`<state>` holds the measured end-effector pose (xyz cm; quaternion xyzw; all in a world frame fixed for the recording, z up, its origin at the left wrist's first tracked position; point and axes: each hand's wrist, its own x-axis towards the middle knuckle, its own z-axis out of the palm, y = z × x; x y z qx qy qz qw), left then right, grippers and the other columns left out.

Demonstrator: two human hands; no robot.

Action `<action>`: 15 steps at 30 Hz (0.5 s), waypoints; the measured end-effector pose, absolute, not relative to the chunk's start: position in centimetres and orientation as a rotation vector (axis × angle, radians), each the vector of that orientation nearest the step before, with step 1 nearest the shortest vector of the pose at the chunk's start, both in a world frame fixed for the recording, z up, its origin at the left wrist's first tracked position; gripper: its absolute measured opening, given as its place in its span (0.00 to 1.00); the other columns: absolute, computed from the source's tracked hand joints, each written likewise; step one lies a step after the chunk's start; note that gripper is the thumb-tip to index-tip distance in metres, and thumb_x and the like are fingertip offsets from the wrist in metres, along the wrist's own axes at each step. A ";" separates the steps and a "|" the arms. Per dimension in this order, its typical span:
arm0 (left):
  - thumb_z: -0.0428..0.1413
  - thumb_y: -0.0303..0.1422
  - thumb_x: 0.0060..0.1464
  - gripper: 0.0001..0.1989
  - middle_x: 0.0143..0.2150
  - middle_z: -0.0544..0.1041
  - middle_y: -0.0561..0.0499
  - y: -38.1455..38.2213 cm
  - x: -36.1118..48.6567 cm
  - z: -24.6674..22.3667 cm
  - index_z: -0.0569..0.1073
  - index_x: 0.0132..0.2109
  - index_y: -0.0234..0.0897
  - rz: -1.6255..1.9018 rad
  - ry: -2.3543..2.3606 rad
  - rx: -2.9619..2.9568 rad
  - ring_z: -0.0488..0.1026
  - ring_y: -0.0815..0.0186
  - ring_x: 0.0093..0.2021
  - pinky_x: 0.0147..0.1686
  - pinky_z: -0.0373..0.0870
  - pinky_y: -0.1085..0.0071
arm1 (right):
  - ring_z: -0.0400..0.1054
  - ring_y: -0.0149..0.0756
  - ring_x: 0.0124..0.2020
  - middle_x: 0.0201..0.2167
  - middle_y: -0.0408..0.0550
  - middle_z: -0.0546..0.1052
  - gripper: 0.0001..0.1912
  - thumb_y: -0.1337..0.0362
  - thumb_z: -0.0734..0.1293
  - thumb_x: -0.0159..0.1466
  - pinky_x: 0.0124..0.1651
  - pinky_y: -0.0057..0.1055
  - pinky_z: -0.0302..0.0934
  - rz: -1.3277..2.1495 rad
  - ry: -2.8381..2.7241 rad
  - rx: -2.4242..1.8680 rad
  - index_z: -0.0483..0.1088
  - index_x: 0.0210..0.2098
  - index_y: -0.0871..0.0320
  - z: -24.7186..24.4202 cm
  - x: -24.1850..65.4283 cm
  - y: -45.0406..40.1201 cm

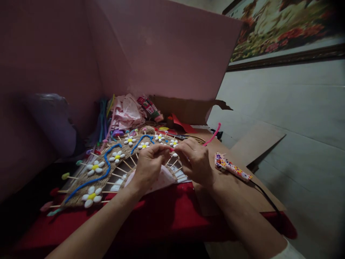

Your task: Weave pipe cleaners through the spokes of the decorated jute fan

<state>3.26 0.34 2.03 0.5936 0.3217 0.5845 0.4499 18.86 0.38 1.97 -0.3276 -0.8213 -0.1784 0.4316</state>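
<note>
A bright pink pipe cleaner [215,134] runs between my hands, its free end sticking up past the right one. My left hand [152,161] pinches one end between thumb and fingertips. Close beside it, my right hand [194,158] is closed on the same pipe cleaner. Beneath and behind both hands lies a half-round fan of woven twine [88,183] on thin wooden sticks. White daisies [91,196] with yellow centres and a wavy blue pipe cleaner [108,167] decorate it. The fan's right part is partly hidden by my hands.
A flower-patterned glue gun [232,168] with a black cord rests on cardboard [258,194] at right. Behind the fan are scissors [178,136], a crumpled pink cloth [128,111] and red paper [184,124]. Red cloth [167,216] covers the table; a pink panel [161,50] stands behind.
</note>
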 end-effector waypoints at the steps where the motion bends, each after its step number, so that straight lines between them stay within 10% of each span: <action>1: 0.57 0.27 0.46 0.03 0.20 0.70 0.55 0.4 3.2 2.0 0.76 0.29 0.33 1.463 0.823 1.569 0.62 0.75 0.20 0.19 0.57 0.78 | 0.63 0.38 0.36 0.32 0.49 0.72 0.06 0.72 0.59 0.62 0.40 0.36 0.59 -0.468 -2.061 -0.814 0.68 0.33 0.59 2.1 19.1 0.5; 15: 0.58 0.34 0.47 0.09 0.15 0.63 0.59 0.2 3.0 2.8 0.69 0.26 0.33 1.245 0.795 1.367 0.54 0.78 0.14 0.13 0.49 0.80 | 0.63 0.36 0.33 0.29 0.47 0.72 0.04 0.70 0.60 0.63 0.38 0.35 0.59 -0.360 -2.041 -0.727 0.66 0.34 0.58 1.9 18.9 0.6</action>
